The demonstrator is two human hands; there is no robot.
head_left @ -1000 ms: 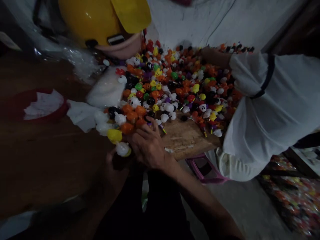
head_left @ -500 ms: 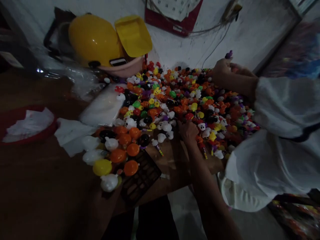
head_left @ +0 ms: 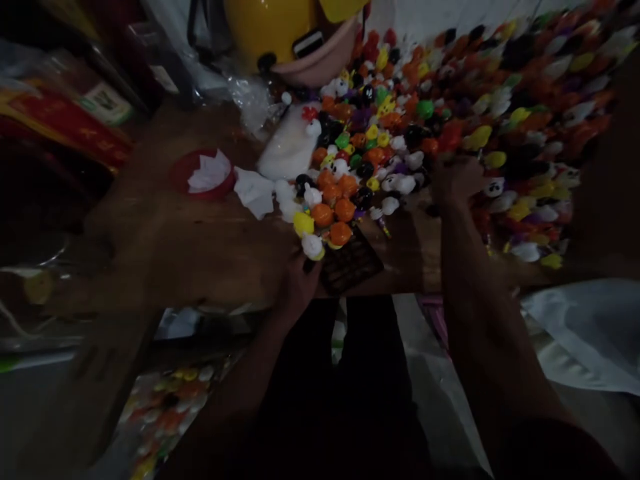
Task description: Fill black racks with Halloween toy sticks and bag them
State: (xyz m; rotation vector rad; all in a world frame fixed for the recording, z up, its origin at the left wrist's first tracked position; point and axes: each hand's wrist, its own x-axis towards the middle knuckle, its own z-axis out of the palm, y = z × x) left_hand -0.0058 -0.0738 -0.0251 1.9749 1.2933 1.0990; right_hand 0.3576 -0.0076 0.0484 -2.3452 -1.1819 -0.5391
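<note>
My left hand [head_left: 300, 285] is curled at the left edge of a black grid tray [head_left: 353, 263], just below a white toy head [head_left: 313, 245]. Orange, white, yellow and black round plastic toy heads stand together over the tray's far part, among them an orange one [head_left: 341, 233]. Reaching into the near side of a big heap of small toys [head_left: 425, 110], my right hand [head_left: 457, 179] is blurred and its fingers are hidden. Beside it lie a white toy with a dark-eyed face [head_left: 494, 187] and a yellow toy [head_left: 495, 159].
To the left are a red dish [head_left: 181, 175] with white paper pieces [head_left: 210, 172], a crumpled white sheet [head_left: 255, 192] and a clear plastic bag [head_left: 290, 143]. A pink basin [head_left: 320, 60] holds a yellow helmet [head_left: 270, 30] behind. Someone's white garment [head_left: 590, 333] shows at lower right.
The view has swung left and down, so things appear farther right and higher. The co-worker's hand has left the view. My left hand stays by the tray; my right stays at the heap.
</note>
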